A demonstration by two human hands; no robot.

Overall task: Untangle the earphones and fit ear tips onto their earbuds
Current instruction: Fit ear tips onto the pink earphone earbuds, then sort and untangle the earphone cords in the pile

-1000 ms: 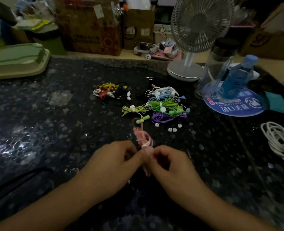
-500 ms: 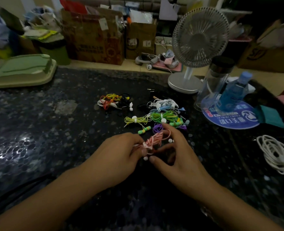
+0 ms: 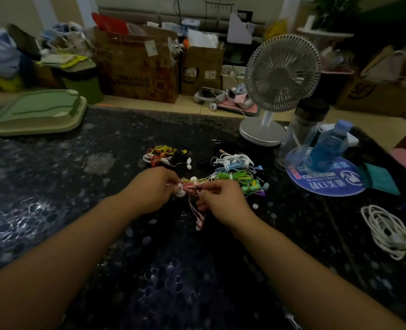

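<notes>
A bundled pair of pink earphones point(image 3: 192, 186) hangs between my two hands above the dark speckled table point(image 3: 54, 186). My left hand point(image 3: 149, 189) pinches the bundle's left end by its white tie. My right hand point(image 3: 221, 198) pinches the right end. Two pink earbuds point(image 3: 199, 222) dangle below on their cords. Behind lie more bundled earphones: a green and purple pile point(image 3: 240, 179), a white and blue set point(image 3: 232, 161), and a yellow, red and black set point(image 3: 166, 154). One loose white ear tip point(image 3: 255, 206) sits on the table right of my right hand.
A white desk fan point(image 3: 278, 82) stands at the back right, beside a clear jar point(image 3: 301, 132) and a blue bottle point(image 3: 328, 146) on a round blue pad. A coiled white cable point(image 3: 385, 229) lies far right. A green tray point(image 3: 37, 115) sits back left. Boxes line the floor beyond.
The camera tilted up. My hands moved away from me towards the pile and drew apart, stretching the pink bundle between them, and the two earbuds dropped free below.
</notes>
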